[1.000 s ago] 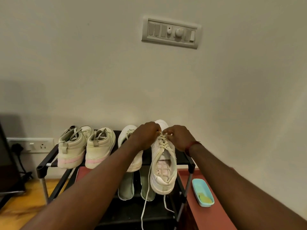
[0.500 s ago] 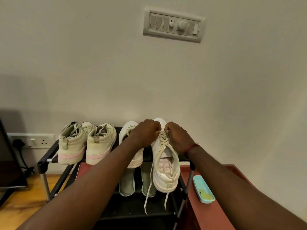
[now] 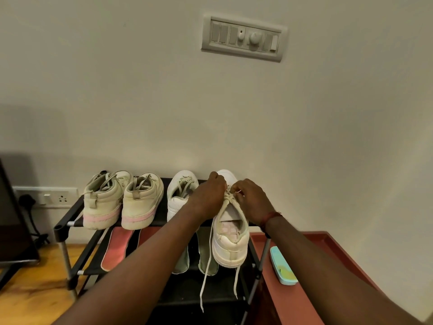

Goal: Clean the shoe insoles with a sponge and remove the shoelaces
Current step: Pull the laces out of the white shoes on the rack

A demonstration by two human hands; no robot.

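Left hand (image 3: 207,195) fingertips hidden, green insoles (image 3: 203,249) partly behind forearm, black screen (image 3: 11,219) cropped

The white sneaker (image 3: 230,233) sits heel-near at the right end of the rack (image 3: 70,214). Its shoelace (image 3: 229,198) is half undone, with two ends dangling. Pale green insoles (image 3: 207,256) lie on the shelf below.

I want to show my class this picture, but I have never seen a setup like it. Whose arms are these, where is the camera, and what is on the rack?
There is no machine. A person wears a camera on the head, looking down at their own arms. The left hand and right hand pinch the shoelace of a white shoe on the top shelf of a black rack. Three other shoes stand to its left. A red insole and green insoles lie on the shelf below. A blue dish sits on the red table.
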